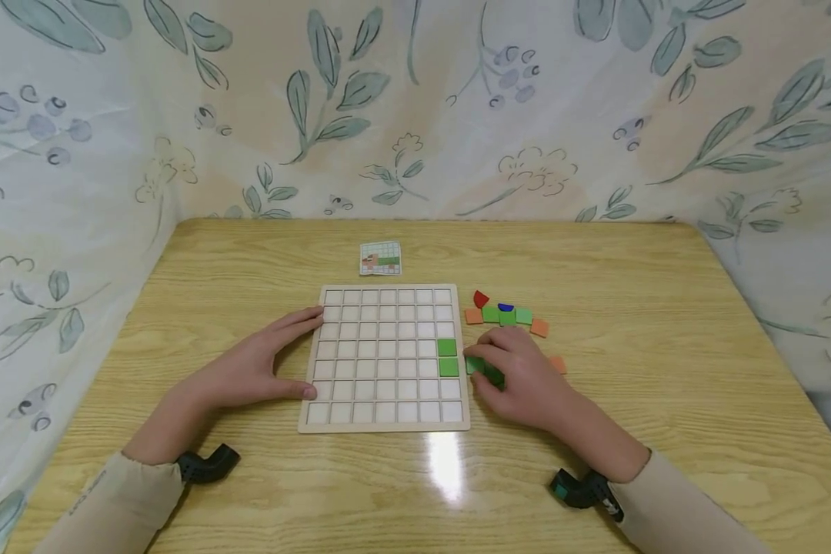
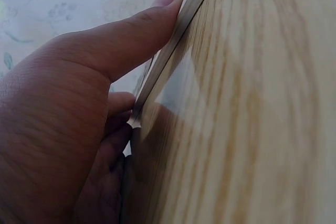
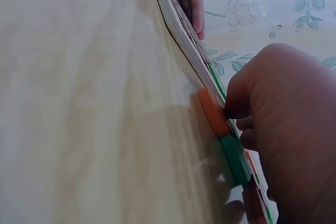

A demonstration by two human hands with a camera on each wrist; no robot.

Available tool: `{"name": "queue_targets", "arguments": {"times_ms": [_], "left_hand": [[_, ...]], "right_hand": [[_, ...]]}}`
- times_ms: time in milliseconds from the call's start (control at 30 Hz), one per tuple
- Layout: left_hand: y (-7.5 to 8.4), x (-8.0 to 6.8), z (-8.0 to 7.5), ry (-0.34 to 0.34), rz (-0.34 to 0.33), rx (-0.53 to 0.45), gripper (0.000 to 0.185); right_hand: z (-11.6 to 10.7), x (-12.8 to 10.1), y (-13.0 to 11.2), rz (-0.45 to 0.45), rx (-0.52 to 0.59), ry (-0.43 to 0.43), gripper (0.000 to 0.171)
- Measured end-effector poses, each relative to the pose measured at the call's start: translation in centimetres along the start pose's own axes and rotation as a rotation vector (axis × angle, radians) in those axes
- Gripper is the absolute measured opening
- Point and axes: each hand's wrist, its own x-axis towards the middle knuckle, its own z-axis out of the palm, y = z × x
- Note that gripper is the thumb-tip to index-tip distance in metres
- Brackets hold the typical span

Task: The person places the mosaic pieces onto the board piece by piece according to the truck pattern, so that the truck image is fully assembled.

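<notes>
Some green tiles (image 1: 474, 367) lie partly beneath the right grip (image 1: 521, 377).

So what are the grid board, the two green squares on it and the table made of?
The grid board is probably wood, dull-looking, from its pale tan frame. The green squares could be painted wood or plastic; their smooth, even colour leaves it open. The table looks like glossy wood or wood-look laminate: it shows grain streaks and a bright reflection.

A wood-grain table (image 1: 665, 308) shows a white glare (image 1: 445, 465), with leaf-and-berry fabric (image 1: 415, 115) behind and at both sides.
</notes>
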Motion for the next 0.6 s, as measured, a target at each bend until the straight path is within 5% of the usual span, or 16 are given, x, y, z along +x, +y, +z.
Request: {"name": "queue_targets", "arguments": {"times_ms": [600], "left_hand": [[0.0,0.2,0.1,-0.005,0.016,0.009,0.113]], "right_hand": [[-0.2,-0.9,0.2,0.072,-0.009,0.038,0.022]]}}
